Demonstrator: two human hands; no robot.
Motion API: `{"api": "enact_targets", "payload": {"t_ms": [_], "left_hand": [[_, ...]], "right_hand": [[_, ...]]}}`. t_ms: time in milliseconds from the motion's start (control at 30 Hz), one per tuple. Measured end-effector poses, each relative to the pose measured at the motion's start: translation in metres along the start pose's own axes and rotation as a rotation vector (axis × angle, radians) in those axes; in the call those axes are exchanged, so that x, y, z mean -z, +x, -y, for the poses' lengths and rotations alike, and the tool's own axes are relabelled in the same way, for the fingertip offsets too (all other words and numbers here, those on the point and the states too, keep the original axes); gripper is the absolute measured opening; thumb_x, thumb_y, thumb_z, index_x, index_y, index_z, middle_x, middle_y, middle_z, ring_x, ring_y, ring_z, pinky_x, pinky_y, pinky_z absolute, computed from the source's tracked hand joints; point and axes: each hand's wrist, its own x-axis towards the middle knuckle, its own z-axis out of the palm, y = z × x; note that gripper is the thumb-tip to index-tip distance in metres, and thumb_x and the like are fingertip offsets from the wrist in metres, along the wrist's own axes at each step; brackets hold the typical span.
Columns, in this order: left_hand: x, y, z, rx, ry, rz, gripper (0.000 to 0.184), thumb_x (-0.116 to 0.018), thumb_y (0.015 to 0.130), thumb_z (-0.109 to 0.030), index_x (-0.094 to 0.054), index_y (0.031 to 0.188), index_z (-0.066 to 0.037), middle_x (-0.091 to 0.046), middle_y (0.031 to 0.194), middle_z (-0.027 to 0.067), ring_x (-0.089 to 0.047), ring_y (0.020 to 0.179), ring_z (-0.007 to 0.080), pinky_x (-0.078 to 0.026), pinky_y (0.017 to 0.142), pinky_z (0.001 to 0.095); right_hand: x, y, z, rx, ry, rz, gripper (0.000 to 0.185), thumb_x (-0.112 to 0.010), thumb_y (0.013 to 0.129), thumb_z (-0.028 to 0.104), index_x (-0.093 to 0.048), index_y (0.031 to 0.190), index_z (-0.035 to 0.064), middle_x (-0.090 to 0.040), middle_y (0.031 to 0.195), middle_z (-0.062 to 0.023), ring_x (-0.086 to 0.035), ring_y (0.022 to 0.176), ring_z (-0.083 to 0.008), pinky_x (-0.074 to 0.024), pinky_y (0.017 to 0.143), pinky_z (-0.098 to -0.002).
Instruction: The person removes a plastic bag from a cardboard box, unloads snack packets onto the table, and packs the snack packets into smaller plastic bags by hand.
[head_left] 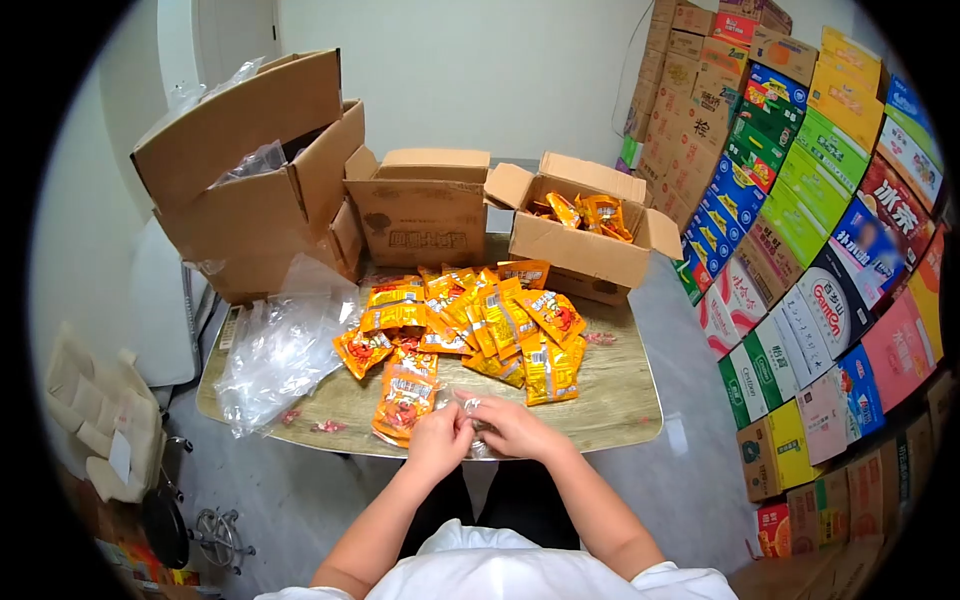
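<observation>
At the front edge of the table, my left hand (440, 438) and my right hand (508, 424) are close together with fingers pinched. Between them is a small piece of clear plastic bag (481, 447), mostly covered by the fingers. Just left of my left hand lies an orange snack packet (403, 405). Beyond my hands spreads a loose pile of yellow-orange snack packets (503, 318). To the left rests a heap of clear plastic bags (280, 350).
The wooden-topped table (625, 400) carries an open carton of packets (580, 245) at back right. Beside it stand another open carton (425, 220) and a large carton (255, 190) with plastic inside. Stacked boxes (800, 250) line the right; an office chair (105, 420) stands left.
</observation>
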Motion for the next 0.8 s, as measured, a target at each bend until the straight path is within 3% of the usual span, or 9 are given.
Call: {"api": "enact_targets", "payload": {"t_ms": [100,133,200,367,467,600,667,733,800], "left_hand": [[0.007,0.008,0.005,-0.003,0.162,0.059,0.027,-0.061,0.087,-0.024,-0.056,0.072,-0.002,-0.058,0.061,0.0160,-0.059,0.057,0.0336,-0.046,0.055,0.0423],[0.009,0.011,0.009,-0.005,0.163,0.057,0.027,-0.061,0.087,-0.024,-0.056,0.072,-0.002,-0.058,0.061,0.0160,-0.059,0.057,0.0336,-0.046,0.055,0.0423],[0.013,0.021,0.015,0.027,0.022,0.196,0.029,-0.059,0.090,-0.023,-0.056,0.071,-0.002,-0.057,0.059,0.0157,-0.057,0.056,0.0311,-0.045,0.055,0.0394],[0.002,0.034,0.042,0.224,-0.394,0.350,0.033,-0.050,0.098,-0.023,-0.053,0.072,-0.002,-0.056,0.059,0.0031,-0.052,0.056,0.0115,-0.042,0.053,0.0301],[-0.003,0.032,0.049,0.241,-0.454,0.366,0.033,-0.051,0.097,-0.023,-0.053,0.072,-0.002,-0.056,0.060,0.0024,-0.052,0.056,0.0108,-0.042,0.053,0.0291],[0.003,0.026,0.042,0.263,-0.440,0.410,0.030,-0.051,0.098,-0.021,-0.053,0.073,-0.004,-0.056,0.064,0.0002,-0.053,0.061,0.0080,-0.044,0.058,0.0247],[0.002,0.023,0.042,0.263,-0.448,0.404,0.031,-0.051,0.098,-0.022,-0.053,0.073,-0.004,-0.056,0.064,0.0006,-0.053,0.060,0.0083,-0.044,0.058,0.0251],[0.002,0.021,0.042,0.240,-0.394,0.383,0.033,-0.051,0.098,-0.022,-0.053,0.072,-0.003,-0.055,0.062,0.0012,-0.053,0.059,0.0090,-0.044,0.057,0.0259],[-0.001,0.019,0.038,0.240,-0.361,0.351,0.033,-0.050,0.098,-0.022,-0.052,0.071,-0.003,-0.054,0.061,0.0015,-0.052,0.058,0.0095,-0.043,0.056,0.0266]], "right_hand": [[0.006,-0.006,-0.007,-0.301,-0.072,-0.294,0.032,-0.067,0.079,0.012,-0.059,0.109,0.0048,-0.062,0.117,-0.0108,-0.055,0.110,-0.0329,-0.0470,0.090,-0.0409],[0.012,-0.005,-0.001,-0.298,-0.073,-0.295,0.032,-0.067,0.079,0.012,-0.059,0.109,0.0048,-0.062,0.117,-0.0108,-0.055,0.110,-0.0329,-0.0470,0.090,-0.0409],[0.022,-0.003,0.008,-0.494,-0.498,-0.688,0.040,-0.070,0.078,0.019,-0.058,0.113,0.0023,-0.059,0.119,-0.0136,-0.053,0.110,-0.0335,-0.0450,0.090,-0.0425],[0.012,-0.004,-0.006,-0.691,-0.758,-0.585,0.064,-0.071,0.076,0.024,-0.048,0.131,-0.0006,-0.051,0.128,-0.0165,-0.047,0.116,-0.0328,-0.0404,0.094,-0.0461],[0.006,-0.008,-0.018,-0.665,-0.841,-0.554,0.065,-0.068,0.076,0.018,-0.045,0.134,-0.0017,-0.051,0.130,-0.0165,-0.047,0.117,-0.0327,-0.0411,0.093,-0.0468],[0.023,-0.030,-0.027,-0.541,-0.701,-0.600,0.051,-0.059,0.076,0.005,-0.053,0.127,-0.0027,-0.059,0.120,-0.0193,-0.057,0.106,-0.0357,-0.0468,0.091,-0.0435],[0.037,-0.042,-0.004,-0.671,-0.467,-0.724,0.046,-0.055,0.076,0.001,-0.057,0.122,-0.0015,-0.064,0.110,-0.0200,-0.062,0.090,-0.0412,-0.0515,0.085,-0.0422],[0.043,-0.046,0.010,-0.585,-0.543,-0.769,0.046,-0.052,0.082,-0.002,-0.051,0.128,-0.0007,-0.067,0.105,-0.0186,-0.067,0.080,-0.0361,-0.0549,0.075,-0.0405],[0.049,-0.041,0.028,-0.441,0.435,-1.009,0.050,-0.053,0.086,-0.005,-0.042,0.134,0.0025,-0.067,0.098,-0.0168,-0.067,0.083,-0.0213,-0.0547,0.074,-0.0314]]}}
